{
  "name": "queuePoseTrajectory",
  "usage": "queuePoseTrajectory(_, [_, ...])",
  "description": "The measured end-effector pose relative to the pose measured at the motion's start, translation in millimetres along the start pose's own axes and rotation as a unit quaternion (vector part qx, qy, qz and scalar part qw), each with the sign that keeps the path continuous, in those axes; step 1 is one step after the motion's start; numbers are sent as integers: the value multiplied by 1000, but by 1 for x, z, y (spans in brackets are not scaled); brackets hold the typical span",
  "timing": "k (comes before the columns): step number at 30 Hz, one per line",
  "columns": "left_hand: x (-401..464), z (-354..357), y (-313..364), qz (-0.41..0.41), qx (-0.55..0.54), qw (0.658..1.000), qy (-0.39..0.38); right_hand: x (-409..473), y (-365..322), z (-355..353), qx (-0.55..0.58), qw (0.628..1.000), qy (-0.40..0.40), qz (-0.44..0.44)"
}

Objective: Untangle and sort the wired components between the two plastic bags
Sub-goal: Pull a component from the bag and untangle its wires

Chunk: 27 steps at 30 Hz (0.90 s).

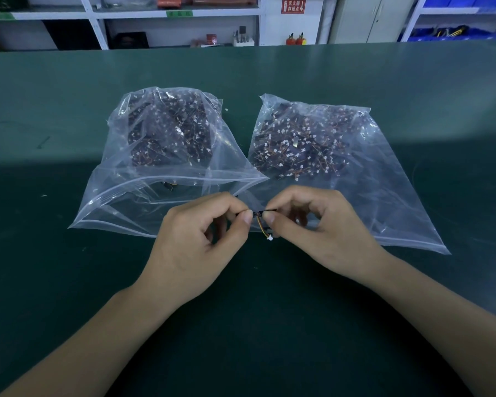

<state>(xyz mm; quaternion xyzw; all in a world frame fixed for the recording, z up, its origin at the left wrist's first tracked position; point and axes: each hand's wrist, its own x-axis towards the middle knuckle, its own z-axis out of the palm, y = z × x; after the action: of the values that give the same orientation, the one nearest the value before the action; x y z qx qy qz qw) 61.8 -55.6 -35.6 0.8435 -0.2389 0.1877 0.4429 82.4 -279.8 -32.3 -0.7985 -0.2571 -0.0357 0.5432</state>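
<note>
Part in hand: you hold one small black part (257, 214) between both hands, low over the green table (269, 325), just in front of the two bags. Short orange and yellow wires (261, 226) curl down from it to a tiny white plug (269, 238).
Left hand: your left hand (201, 247) pinches the part's left end between thumb and forefinger — the other fingers are curled in.
Right hand: your right hand (312, 227) pinches the right end the same way.
Left bag: a clear zip bag (121, 207) lies flat, mouth toward you, with a dark heap of wired parts (169, 130) bunched at its far end.
Right bag: a second clear bag (398, 202) lies beside it, touching near the middle, with a like heap (301, 144) inside.
Hard to see: your fingertips cover most of the held part — its shape cannot be made out. Inside the bags, single pieces blur into dark clumps flecked with white plugs.
</note>
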Motion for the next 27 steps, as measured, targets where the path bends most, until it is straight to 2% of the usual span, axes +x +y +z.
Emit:
queuePoseTrajectory(7, [0,0,-4,9,13,1000,17,1,1,-3,-24,999,18,-23])
queuePoseTrajectory(11, [1,-2,-5,9,41,998,46,2,2,-11,-206,976,-1,-73])
queuePoseTrajectory(14, [2,-4,-5,13,49,997,53,3,4,-16,-289,955,-47,-57])
queuePoseTrajectory(16, [2,-3,-5,27,53,997,52,4,5,-18,-280,957,-46,-57])
queuePoseTrajectory(23, [1,2,-7,62,19,996,58,3,5,-16,-246,966,31,-71])
queuePoseTrajectory(27, [-2,6,-10,53,-2,998,29,4,5,-15,-246,964,61,-85])
